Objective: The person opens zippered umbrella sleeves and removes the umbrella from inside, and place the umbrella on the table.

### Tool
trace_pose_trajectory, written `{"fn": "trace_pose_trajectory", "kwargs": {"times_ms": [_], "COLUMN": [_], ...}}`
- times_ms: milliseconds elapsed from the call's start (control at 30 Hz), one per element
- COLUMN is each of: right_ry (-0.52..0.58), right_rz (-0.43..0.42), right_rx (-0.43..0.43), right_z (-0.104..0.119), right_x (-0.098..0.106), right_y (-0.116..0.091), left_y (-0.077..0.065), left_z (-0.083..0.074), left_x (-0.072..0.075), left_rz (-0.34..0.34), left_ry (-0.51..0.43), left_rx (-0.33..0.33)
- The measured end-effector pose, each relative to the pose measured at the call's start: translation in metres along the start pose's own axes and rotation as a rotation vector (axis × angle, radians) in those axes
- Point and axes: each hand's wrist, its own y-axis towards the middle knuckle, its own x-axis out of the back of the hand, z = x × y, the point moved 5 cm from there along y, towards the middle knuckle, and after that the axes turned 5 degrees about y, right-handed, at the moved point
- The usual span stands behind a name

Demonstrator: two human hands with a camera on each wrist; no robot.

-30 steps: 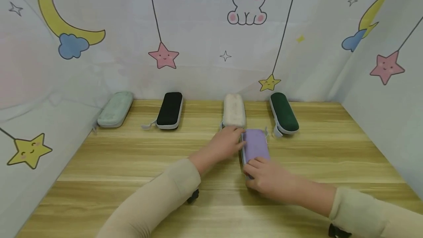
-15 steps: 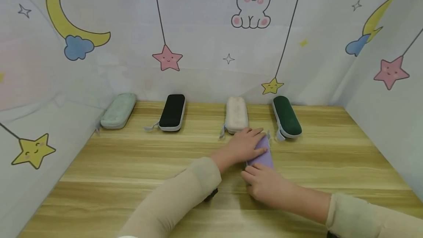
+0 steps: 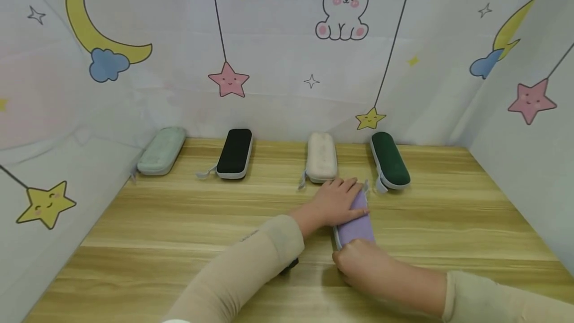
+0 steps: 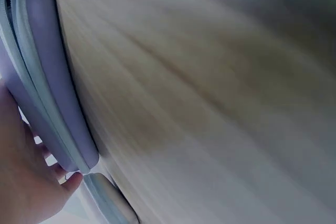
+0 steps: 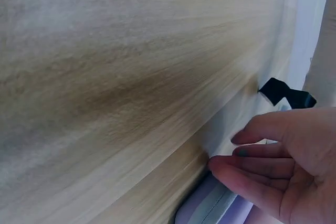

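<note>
Bench (image 3: 179, 223): wooden, it carries the purple case in front of the person.
Purple case (image 3: 356, 231): its long axis runs away from the person, from the right fingers to below the left fingers.
Left hand (image 3: 334, 206): nearer to the far end; fingers spread, lying across the top, not curled around.
Right hand (image 3: 365, 265): at the near end; fingers bent inward, whether they pinch something I cannot tell.
Zip (image 4: 31, 69): along the left side.

Cream sleeves (image 3: 230, 270) — broad cuffs (image 3: 283, 238), black fitting (image 3: 290, 266) under left one.
</note>
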Motion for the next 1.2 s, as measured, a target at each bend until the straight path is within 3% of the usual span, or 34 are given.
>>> {"fn": "trace_pose_trajectory", "kwargs": {"times_ms": [333,567,733,900,1200], "right_ry": [-0.042,0.053,0.115,0.147,0.081], "right_rz": [-0.037,-0.019,0.003,0.025,-0.069], "right_rx": [-0.036,-0.089,-0.153,-0.16,-0.135], "right_z": [-0.002,-0.006,-0.01,-0.015,-0.024], "right_x": [0.001,0.002,0.001,0.0,0.005], "right_y": [-0.006,-0.011,-0.02,-0.027,-0.037], "left_y": [-0.001,-0.005,-0.009,-0.013,-0.024], "left_z": [0.001,0.004,0.006,0.009,0.015], "left_x": [0.002,0.002,0.001,-0.003,-0.002], "left_rz": [0.082,0.165,0.142,0.115,0.123], "left_ry": [0.041,-0.058,-0.036,-0.033,-0.066], "left_rx": [-0.046,-0.006,-0.005,-0.013,-0.019]}}
